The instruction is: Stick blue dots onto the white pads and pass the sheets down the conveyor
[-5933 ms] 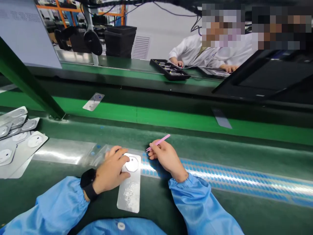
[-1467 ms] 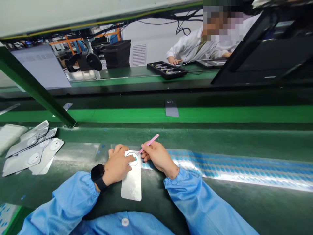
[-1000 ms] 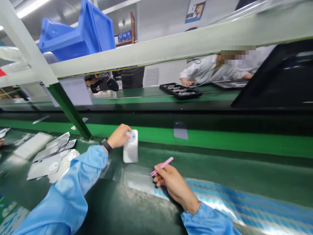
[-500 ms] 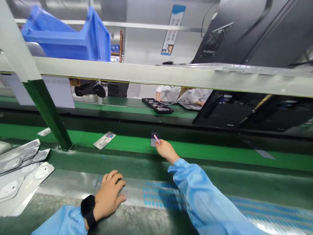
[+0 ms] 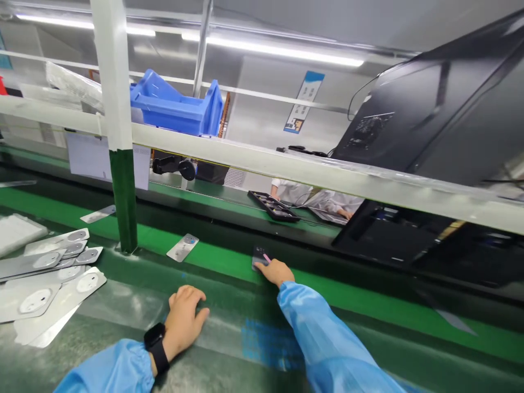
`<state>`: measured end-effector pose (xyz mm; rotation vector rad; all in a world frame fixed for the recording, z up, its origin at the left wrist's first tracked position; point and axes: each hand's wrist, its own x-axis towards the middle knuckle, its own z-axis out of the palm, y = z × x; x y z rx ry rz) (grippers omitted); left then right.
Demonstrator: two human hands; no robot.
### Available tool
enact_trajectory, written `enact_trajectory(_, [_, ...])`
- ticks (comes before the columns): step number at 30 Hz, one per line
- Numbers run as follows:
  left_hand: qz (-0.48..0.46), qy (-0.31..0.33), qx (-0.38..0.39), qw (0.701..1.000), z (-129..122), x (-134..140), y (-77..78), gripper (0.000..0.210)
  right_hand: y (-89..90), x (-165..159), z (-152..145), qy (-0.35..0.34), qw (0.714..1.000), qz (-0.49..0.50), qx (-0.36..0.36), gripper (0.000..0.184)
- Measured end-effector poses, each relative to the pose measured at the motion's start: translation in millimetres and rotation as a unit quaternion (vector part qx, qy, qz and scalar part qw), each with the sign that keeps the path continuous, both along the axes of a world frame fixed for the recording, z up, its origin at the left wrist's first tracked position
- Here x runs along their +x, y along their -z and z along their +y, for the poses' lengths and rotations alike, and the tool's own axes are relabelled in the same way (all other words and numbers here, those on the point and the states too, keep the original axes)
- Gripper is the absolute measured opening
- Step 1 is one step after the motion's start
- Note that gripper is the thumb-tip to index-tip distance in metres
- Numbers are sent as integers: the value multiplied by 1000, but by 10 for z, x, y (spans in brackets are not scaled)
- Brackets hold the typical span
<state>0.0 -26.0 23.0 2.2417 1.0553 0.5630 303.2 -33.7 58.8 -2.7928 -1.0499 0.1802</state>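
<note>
My right hand [image 5: 275, 272] reaches out over the green belt [image 5: 221, 259], closed around a thin pink stick [image 5: 267, 258]. Its thumb tip overlaps the lower edge of a thin dark rectangular plate [image 5: 259, 255] that lies on the belt; whether it grips the plate I cannot tell. My left hand [image 5: 186, 316], with a black watch [image 5: 156, 345] on the wrist, rests at the bench's near side, fingers loosely bent and apart, holding nothing. Left of the plate on the belt is a pale flat piece [image 5: 183, 248] with a round end.
Several flat pale pieces with round marks [image 5: 61, 289] are piled at the left. A green and white post [image 5: 123, 202] rises beside the belt. A white rail [image 5: 245, 155] crosses ahead, with a blue bin [image 5: 176, 109] above. Beyond, a person in a white sleeve [image 5: 295, 191] works by a black tray [image 5: 273, 206].
The view has tilted and shifted, so the scene sits lower and farther right. My right thumb has come down to the dark plate's lower edge. My left hand stays on the bench.
</note>
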Motion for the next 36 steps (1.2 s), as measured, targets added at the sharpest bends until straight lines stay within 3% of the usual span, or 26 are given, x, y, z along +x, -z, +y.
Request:
enact_trajectory(3, [-23,0,10,1000,-54,12,-29,15,8,-132,122,6,999,14,-35,55])
enact_trajectory(10, [-82,-41,-2,996,-137,-100,-48,11,-160,-317,468,-50,996,29,-69,32])
enact_trajectory(14, [-106,-76,-35,991,-65,-147,-72,7,-188,-378,463,-83,991,16,-99,28])
enact_trajectory(21, [-134,-66,-43,988,-57,-116,-50,8,-239,-362,365,-112,984,17,-134,25])
enact_trajectory(29, [-140,-78,-55,986,-50,-104,-35,9,-252,-532,493,-118,988,45,-91,26])
enact_trajectory(33, [-179,-90,-67,977,-7,-131,-27,8,-295,-643,513,-122,990,56,-33,24])
enact_trajectory(36, [-222,-90,-97,966,63,-135,-5,11,-402,-634,444,-114,991,71,24,13])
